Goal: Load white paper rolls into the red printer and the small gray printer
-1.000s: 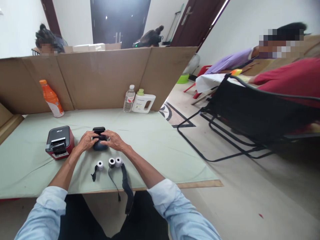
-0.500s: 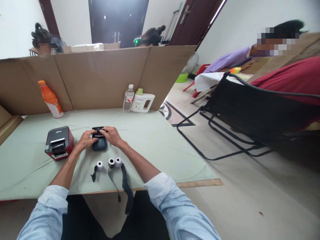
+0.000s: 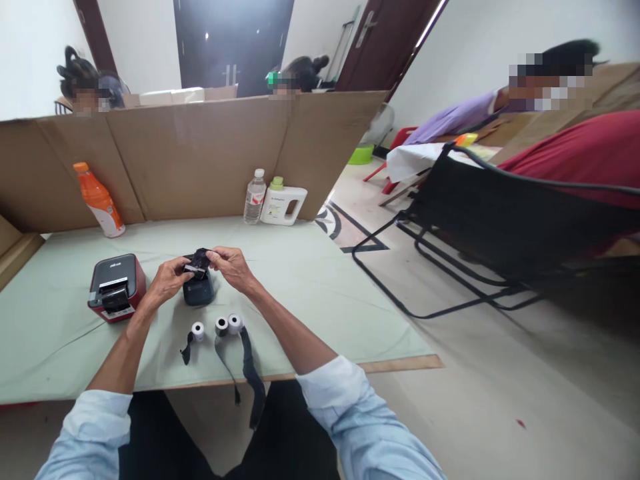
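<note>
Black plastic between both hands: one small black printer [image 3: 199,288] stands on the pale green counter [image 3: 310,287], its lid end lifted and pointing away from the person, long axis running near to far. Left hand [image 3: 167,280] pinches the left side of the raised lid, right hand [image 3: 231,265] pinches the right side, fingers curled shut on it. Count with me: three paper rolls [image 3: 217,326] in a row just in front of the printer, black strips trailing off toward the counter's edge. One red printer [image 3: 116,286] sits to the left. Three bottles at the back, one orange bottle [image 3: 99,199] among them, against a cardboard screen [image 3: 200,153]. Tiled floor and a black folding chair [image 3: 500,227] to the right.
</note>
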### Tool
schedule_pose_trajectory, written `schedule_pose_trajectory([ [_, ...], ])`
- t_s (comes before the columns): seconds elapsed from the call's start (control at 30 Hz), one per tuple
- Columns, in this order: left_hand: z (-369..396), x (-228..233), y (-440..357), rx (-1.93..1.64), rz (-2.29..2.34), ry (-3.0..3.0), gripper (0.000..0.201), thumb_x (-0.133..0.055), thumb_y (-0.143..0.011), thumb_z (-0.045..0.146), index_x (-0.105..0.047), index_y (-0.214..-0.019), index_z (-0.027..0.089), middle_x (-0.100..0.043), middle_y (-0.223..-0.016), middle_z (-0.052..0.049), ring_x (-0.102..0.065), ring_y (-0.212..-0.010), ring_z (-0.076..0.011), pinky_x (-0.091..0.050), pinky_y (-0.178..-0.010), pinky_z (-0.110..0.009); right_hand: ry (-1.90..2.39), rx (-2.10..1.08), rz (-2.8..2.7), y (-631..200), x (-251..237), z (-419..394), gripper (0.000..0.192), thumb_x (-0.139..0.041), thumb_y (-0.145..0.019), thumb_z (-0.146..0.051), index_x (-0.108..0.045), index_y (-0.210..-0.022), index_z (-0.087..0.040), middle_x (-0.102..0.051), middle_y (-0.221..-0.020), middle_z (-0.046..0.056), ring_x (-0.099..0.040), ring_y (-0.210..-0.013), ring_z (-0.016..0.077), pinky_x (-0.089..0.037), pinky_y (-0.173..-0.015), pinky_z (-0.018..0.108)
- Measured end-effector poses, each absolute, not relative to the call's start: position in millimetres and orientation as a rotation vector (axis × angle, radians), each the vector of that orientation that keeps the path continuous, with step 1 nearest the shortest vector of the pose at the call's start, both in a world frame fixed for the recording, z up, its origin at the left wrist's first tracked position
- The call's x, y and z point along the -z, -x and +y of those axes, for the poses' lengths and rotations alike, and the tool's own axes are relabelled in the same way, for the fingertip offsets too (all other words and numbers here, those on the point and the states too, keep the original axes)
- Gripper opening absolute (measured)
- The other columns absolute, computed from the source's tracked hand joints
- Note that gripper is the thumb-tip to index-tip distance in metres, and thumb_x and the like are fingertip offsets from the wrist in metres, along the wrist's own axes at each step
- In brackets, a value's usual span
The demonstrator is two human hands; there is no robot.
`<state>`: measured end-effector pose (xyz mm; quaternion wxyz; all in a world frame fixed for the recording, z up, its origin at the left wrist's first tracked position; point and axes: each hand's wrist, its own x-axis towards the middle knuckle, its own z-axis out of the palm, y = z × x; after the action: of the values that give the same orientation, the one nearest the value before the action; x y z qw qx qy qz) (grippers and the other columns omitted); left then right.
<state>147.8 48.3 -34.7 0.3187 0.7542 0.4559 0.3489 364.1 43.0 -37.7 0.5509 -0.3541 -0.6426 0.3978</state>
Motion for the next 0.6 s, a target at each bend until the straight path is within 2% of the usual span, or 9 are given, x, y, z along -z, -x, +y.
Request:
schedule_pose_trajectory([
  [0.13, 40.1, 31.2, -143.9, -0.925, 1.229, -1.922, 0.027, -0.065, -0.075, 0.029, -0.075, -0.097, 0.017, -0.074, -0.083, -0.004, -0.066, -0.076, -0.0197, -0.051, -0.071, -0.028, 0.833, -0.978, -1.504, -361.4, 46.6, 37.7, 0.029, -0.070, -0.083, -0.046, -0.075, -0.086, -0.018, -0.065, -0.071, 0.000, -0.055, -0.065, 0.0137, -0.045, -0.063, 0.026],
  [0.23, 33.2, 27.0, -142.0, -0.916, 1.323, -1.968, 0.025, -0.064, -0.077, 0.029, -0.076, -0.096, 0.018, -0.074, -0.080, -0.003, -0.067, -0.075, -0.0200, -0.051, -0.070, -0.028, 0.824, -0.993, -1.531, -357.3, 52.6, 36.3, 0.025, -0.070, -0.080, -0.041, -0.076, -0.083, -0.017, -0.067, -0.074, 0.000, -0.055, -0.068, 0.0138, -0.044, -0.065, 0.026],
  [0.43, 21.2, 17.5, -146.8, -0.977, 1.424, -2.026, 0.039, -0.067, -0.075, 0.025, -0.075, -0.113, 0.018, -0.078, -0.097, -0.007, -0.072, -0.084, -0.0224, -0.054, -0.075, -0.030, 0.784, -1.055, -1.503, -354.2, 56.7, 29.4, 0.022, -0.068, -0.078, -0.037, -0.075, -0.082, -0.017, -0.066, -0.073, -0.001, -0.056, -0.069, 0.0142, -0.046, -0.067, 0.027],
  [0.6, 9.9, 5.5, -157.7, -0.955, 1.455, -2.219, 0.027, -0.066, -0.076, 0.020, -0.079, -0.099, 0.021, -0.075, -0.079, -0.002, -0.065, -0.069, -0.0185, -0.052, -0.074, -0.029, 0.791, -1.034, -1.510, -361.0, 56.4, 17.0, 0.022, -0.067, -0.082, -0.039, -0.073, -0.081, -0.018, -0.064, -0.074, 0.000, -0.055, -0.070, 0.0144, -0.047, -0.068, 0.027],
])
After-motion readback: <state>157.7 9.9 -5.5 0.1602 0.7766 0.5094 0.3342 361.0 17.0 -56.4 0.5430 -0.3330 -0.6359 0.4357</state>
